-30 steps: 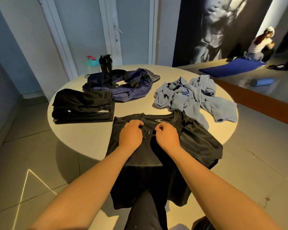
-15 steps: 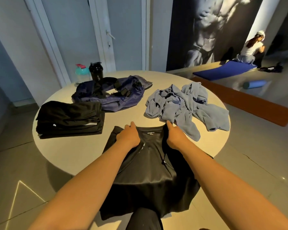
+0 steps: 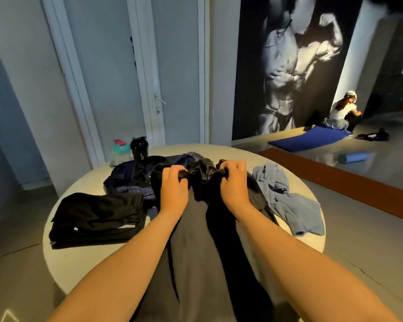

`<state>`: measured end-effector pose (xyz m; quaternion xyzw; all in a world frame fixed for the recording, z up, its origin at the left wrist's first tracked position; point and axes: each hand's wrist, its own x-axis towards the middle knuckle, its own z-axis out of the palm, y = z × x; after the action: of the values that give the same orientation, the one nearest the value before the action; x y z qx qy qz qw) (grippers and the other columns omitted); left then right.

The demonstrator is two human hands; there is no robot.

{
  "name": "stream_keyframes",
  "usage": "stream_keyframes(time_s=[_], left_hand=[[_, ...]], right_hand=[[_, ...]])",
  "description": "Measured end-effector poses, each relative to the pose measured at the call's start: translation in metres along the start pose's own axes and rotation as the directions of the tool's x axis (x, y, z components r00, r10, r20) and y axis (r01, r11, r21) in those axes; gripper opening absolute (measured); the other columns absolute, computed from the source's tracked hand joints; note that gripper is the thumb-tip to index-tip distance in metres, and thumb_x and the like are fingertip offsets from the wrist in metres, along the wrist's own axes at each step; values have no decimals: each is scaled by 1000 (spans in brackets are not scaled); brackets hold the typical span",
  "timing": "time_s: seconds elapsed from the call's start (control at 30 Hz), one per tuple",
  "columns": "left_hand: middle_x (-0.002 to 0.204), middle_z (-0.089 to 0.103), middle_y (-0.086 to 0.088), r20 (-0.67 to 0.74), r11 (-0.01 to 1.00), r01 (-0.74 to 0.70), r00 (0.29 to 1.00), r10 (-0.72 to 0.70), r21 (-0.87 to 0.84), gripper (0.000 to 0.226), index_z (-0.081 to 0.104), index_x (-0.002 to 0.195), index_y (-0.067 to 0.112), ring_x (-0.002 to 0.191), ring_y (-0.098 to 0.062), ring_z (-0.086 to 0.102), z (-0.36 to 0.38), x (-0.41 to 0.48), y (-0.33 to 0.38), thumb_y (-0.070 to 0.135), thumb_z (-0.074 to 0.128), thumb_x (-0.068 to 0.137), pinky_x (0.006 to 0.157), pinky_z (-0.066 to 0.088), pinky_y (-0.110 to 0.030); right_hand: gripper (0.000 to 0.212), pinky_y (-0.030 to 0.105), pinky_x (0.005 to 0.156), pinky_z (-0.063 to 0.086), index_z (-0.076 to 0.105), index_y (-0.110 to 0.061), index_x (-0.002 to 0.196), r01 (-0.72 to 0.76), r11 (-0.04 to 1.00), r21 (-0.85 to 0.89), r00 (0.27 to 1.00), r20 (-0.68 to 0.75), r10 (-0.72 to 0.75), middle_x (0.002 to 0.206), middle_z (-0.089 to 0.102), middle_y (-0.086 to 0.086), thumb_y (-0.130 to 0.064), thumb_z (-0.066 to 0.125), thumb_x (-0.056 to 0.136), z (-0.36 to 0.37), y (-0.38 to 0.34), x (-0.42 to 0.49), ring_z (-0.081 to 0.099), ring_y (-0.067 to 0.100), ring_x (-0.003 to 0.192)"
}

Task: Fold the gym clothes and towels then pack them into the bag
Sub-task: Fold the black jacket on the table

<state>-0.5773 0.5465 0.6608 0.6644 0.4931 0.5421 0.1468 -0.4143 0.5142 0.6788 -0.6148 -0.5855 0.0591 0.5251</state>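
Clutching black shirt [image 3: 196,240] | left grip [image 3: 173,189] curled tight | right grip [image 3: 234,184] curled tight

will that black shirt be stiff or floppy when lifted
Likely very floppy: the thin black sports shirt hangs limp below the left hand and right hand and bunches at each grip. Probably light, since fingers alone carry it. Its sheen suggests it may slide on the round pale table.

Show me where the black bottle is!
Head view: the black bottle stands at the table's far left edge, beside the teal bottle, behind the navy bag.
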Motion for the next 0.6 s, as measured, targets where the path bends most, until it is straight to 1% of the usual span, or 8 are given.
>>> stream_keyframes(time_s=[0.07,0.17,0.3,0.4,0.47,0.53,0.57,0.6], left_hand=[[112,46,-1,-71,997,-44,997,40,-57,23,57,105,14,91,-5,46,-15,11,7,-5,52,93,78,33,-3],[113,46,0,-81,999,-31,996,28,-33,24,55,103,18,93,-4,46,-32,-1,-1,-4,54,93,80,32,-1],[109,47,2,8,998,43,999,-43,42,29,51,102,24,84,-4,50,-45,-59,-33,-3,57,92,73,38,-22],[121,50,9,211,989,115,969,-132,90,55,46,126,37,91,-10,57,-54,-107,-45,-2,60,89,75,48,-34],[125,46,10,328,973,115,928,-178,202,71,36,146,42,93,-18,61,-55,-131,-51,3,60,92,81,53,-38],[127,46,3,385,895,55,889,-246,443,59,39,148,37,101,-25,61,-52,-145,-55,15,58,97,89,50,-41],[129,46,-1,397,832,16,873,-282,555,48,45,143,35,107,-27,59,-50,-151,-57,21,55,99,96,47,-43],[131,45,-3,394,785,1,865,-312,620,39,50,137,35,112,-28,56,-47,-158,-59,24,53,100,101,43,-45]], right_hand=[[36,11,91,33,57,-9,99,45,996,80,997,-69,-40,109,39,4,20,45,82,-10,-11,10,43,17,98],[35,13,91,33,55,-10,96,24,997,79,999,-30,-22,108,39,5,20,45,83,-17,-4,0,43,18,97],[36,32,79,34,50,-12,93,14,999,-38,990,138,-9,103,38,7,21,47,80,-20,33,-47,42,27,89],[46,31,72,34,48,-22,100,-10,996,-87,971,239,31,103,41,5,19,46,79,-26,60,-87,44,28,86],[63,29,77,39,47,-28,128,-46,992,-121,958,277,79,109,43,4,16,47,83,-30,72,-106,45,23,90],[78,35,83,43,32,-31,150,-97,968,-232,930,325,171,114,44,7,11,50,88,-33,83,-120,48,27,97],[74,39,86,45,34,-28,151,-100,945,-312,908,360,215,115,44,9,8,51,89,-33,88,-126,48,31,102],[62,41,89,46,44,-23,145,-86,918,-387,883,396,250,114,43,10,5,52,90,-34,92,-131,48,35,107]])
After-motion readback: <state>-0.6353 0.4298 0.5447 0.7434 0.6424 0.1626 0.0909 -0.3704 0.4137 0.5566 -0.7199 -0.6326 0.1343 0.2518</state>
